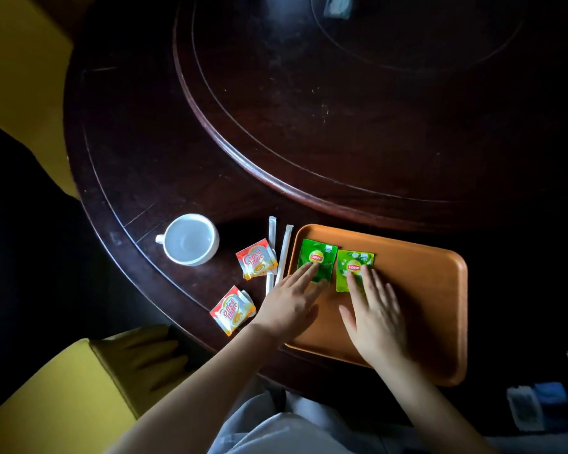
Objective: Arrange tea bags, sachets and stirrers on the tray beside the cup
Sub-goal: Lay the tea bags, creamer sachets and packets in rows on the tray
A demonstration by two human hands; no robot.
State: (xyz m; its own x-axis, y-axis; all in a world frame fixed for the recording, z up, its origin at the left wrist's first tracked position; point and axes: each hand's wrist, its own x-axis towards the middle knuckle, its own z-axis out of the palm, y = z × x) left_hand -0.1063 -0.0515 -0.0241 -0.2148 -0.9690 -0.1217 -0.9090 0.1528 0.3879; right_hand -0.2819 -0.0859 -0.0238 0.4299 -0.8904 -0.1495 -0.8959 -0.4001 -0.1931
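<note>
An orange tray [423,283] lies on the dark table's near edge. Two green Lipton tea bags lie side by side on its left part, the left tea bag [316,255] and the right tea bag [354,265]. My left hand [289,303] rests flat with its fingertips on the left bag. My right hand [374,312] lies flat with its fingertips on the right bag. Two white wrapped stirrers [284,247] lie just left of the tray. A Coffee mate sachet [256,258] overlaps them, and another sachet [232,311] lies nearer me. A white empty cup [191,239] stands further left.
A raised round turntable [341,109] fills the table's middle behind the tray. Yellow chairs [46,388] stand at the left. The table edge curves close under my forearms. Small dark items [535,404] sit at the lower right.
</note>
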